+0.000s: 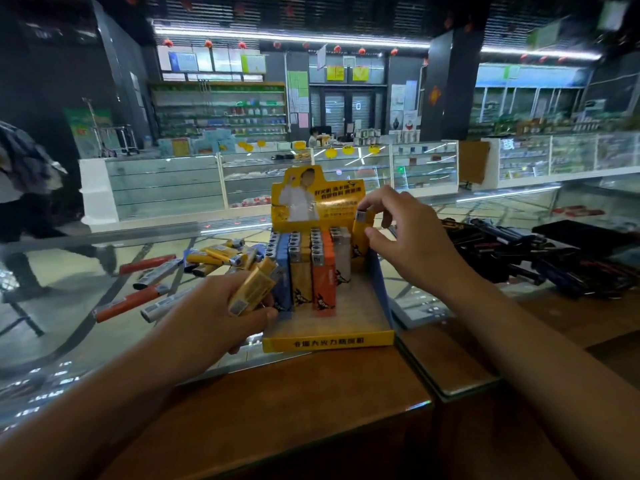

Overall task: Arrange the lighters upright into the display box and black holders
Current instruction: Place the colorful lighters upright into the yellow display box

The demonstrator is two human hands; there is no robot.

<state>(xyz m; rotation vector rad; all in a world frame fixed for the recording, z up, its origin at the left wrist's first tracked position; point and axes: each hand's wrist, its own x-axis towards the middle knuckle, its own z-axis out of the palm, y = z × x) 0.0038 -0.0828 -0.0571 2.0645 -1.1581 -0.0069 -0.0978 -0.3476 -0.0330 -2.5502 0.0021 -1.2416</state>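
Note:
A yellow display box (329, 341) stands on the glass counter, with rows of blue, yellow, orange and white lighters (304, 268) upright in its back half. My right hand (408, 233) pinches a yellow lighter (362, 237) upright at the box's back right corner. My left hand (221, 313) grips a bunch of yellow lighters (256, 289) just left of the box. Loose lighters (214, 258) lie in a heap on the glass to the left, with orange and grey ones (138, 299) nearer me. Black holders (585, 233) lie at the right.
A pile of dark lighters (519, 254) sprawls on the counter to the right. A wooden ledge (311, 410) runs along the near edge. A person walks by at far left (31, 202). Glass shop cabinets (311, 174) line the background.

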